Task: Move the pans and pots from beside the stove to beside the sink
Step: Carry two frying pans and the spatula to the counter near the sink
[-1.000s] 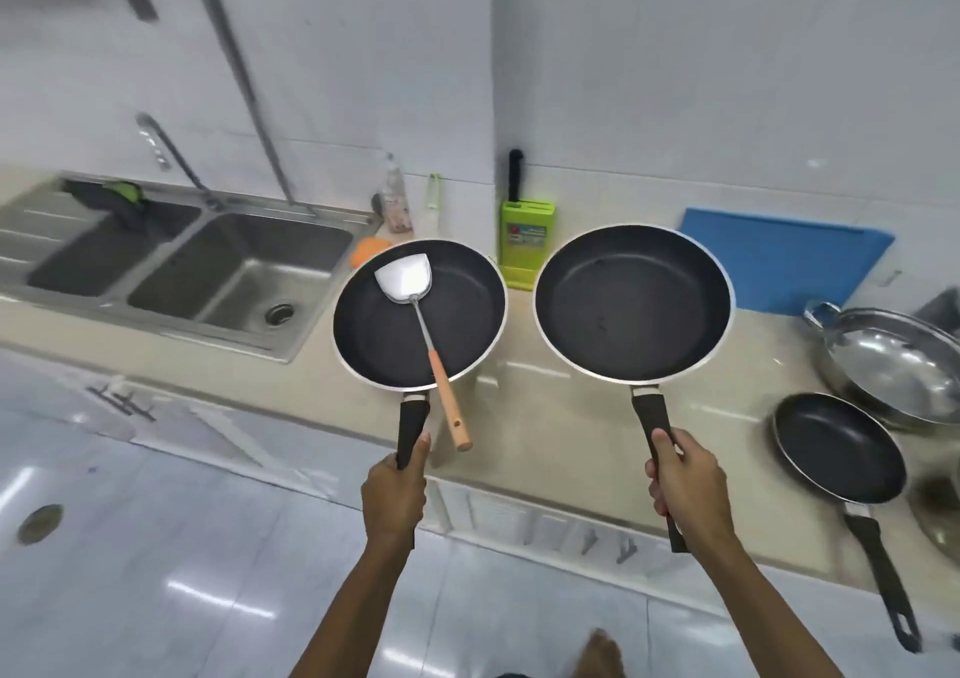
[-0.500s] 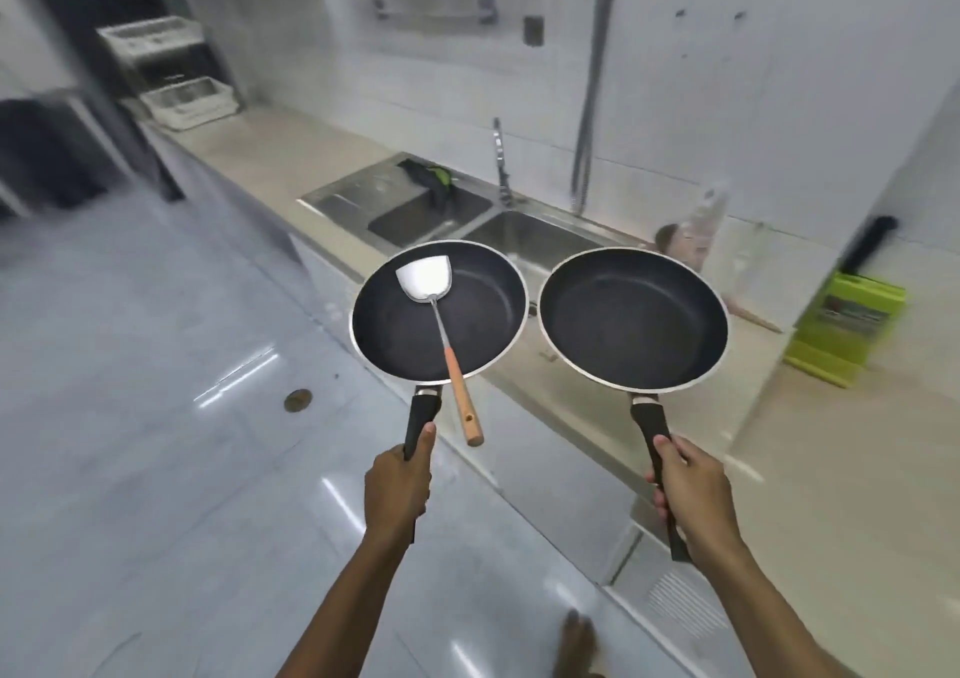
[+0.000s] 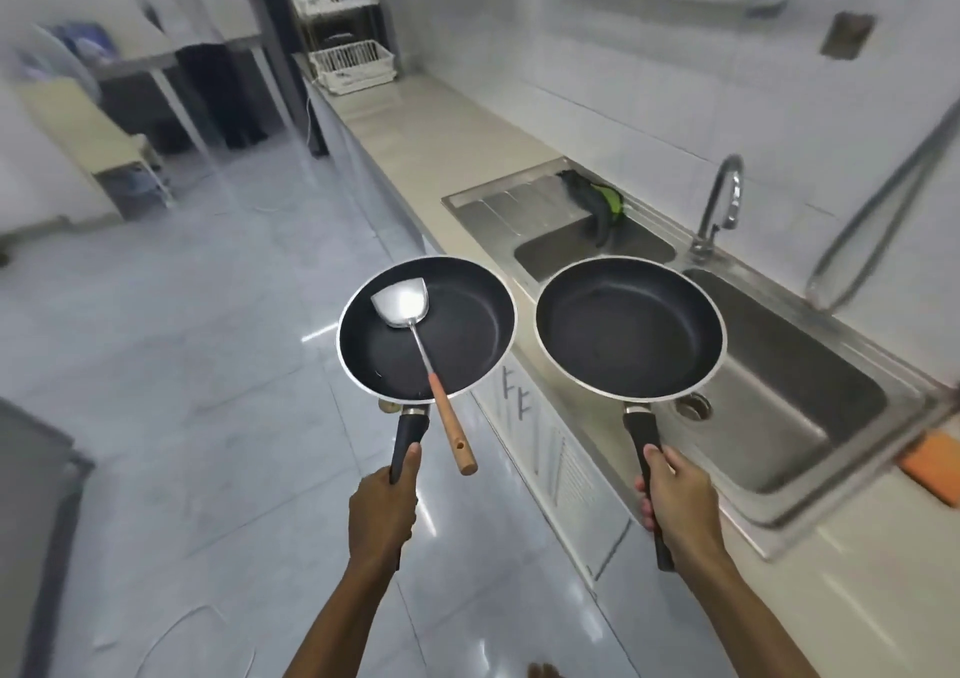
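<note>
Left hand (image 3: 383, 513) grips spatula pan (image 3: 427, 328) handle; right hand (image 3: 675, 498) grips empty pan (image 3: 629, 327) — seemingly above sink (image 3: 810, 417) edge.

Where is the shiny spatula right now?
In the head view, the spatula lies inside the left pan, held by the left hand, its wooden handle sticking out over the rim.

Both bare forearms extend forward from the lower edge, roughly parallel and apart. The left hand (image 3: 383, 515) is closed in a fist around a black handle, thumb laid along its top. The right hand (image 3: 675, 495) is likewise wrapped around a second handle, thumb uppermost, fingertips (image 3: 645, 511) curling beneath.
</note>
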Demonstrator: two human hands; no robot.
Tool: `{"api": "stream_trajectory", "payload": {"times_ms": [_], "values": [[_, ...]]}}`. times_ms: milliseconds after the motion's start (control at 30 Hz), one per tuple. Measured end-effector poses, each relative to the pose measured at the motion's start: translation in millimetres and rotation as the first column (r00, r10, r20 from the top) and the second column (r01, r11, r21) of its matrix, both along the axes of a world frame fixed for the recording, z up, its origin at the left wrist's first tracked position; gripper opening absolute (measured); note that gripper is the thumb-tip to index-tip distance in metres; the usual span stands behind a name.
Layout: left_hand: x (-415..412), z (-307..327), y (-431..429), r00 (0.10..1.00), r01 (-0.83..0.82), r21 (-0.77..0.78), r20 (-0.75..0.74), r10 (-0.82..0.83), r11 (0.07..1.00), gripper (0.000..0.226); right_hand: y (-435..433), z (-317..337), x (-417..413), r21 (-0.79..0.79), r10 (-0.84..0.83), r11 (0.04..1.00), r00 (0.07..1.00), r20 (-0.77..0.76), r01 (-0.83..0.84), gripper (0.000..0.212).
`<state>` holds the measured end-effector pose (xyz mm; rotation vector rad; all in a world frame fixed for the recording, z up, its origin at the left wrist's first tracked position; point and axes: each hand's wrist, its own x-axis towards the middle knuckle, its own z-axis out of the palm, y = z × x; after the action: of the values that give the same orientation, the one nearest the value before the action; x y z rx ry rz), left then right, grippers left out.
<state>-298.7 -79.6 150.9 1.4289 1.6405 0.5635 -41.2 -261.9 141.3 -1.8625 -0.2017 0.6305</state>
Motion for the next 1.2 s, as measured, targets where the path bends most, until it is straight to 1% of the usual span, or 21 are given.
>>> {"api": "stream_trajectory", "payload": {"times_ms": [133, 233, 367, 433, 567, 733, 867, 967, 1100, 1200], "values": [[16, -6, 79, 0.998, -0.054, -0.018, -0.015, 0.054, 0.998, 0.061, 95, -4, 30, -0.04, 0.074, 0.996, 0.997, 0.005, -0.074, 0.026], [32, -11, 143, 0.995, -0.097, -0.035, -0.014, 0.096, 0.995, 0.061, 169, -8, 51, -0.032, 0.106, 0.994, 0.994, 0.0, -0.106, 0.026], [56, -24, 244, 0.995, -0.1, -0.063, -0.02, 0.099, 0.993, 0.063, 273, -16, 75, -0.031, 0.1, 0.995, 0.995, -0.006, -0.1, 0.025], [70, -27, 306, 0.995, -0.102, -0.072, 0.006, 0.102, 0.992, 0.064, 332, -17, 87, -0.013, 0.091, 0.996, 0.996, -0.021, -0.091, 0.026], [98, -27, 428, 0.999, -0.054, -0.071, 0.003, 0.054, 0.996, 0.063, 444, -13, 110, -0.012, 0.064, 0.998, 0.998, -0.025, -0.064, 0.028], [135, -14, 567, 1.0, -0.008, -0.038, 0.023, 0.009, 0.999, 0.062, 576, -1, 136, -0.001, 0.039, 0.999, 0.997, -0.066, -0.039, 0.025], [166, -12, 675, 0.999, -0.008, -0.047, 0.045, 0.01, 0.999, 0.061, 682, -1, 159, 0.012, 0.023, 1.0, 0.997, -0.068, -0.023, 0.027], [195, -27, 768, 0.998, 0.041, -0.046, 0.053, -0.039, 0.998, 0.058, 774, -13, 184, 0.0, 0.021, 1.0, 0.998, -0.052, -0.021, 0.028], [248, -38, 907, 0.995, 0.068, -0.033, 0.07, -0.065, 0.997, 0.056, 907, -29, 226, 0.04, -0.018, 0.999, 1.0, -0.021, 0.019, 0.03], [285, -41, 1013, 0.996, 0.091, -0.02, -0.004, -0.091, 0.996, 0.059, 1005, -33, 255, 0.015, -0.059, 0.998, 0.997, -0.042, 0.06, 0.032]]}}
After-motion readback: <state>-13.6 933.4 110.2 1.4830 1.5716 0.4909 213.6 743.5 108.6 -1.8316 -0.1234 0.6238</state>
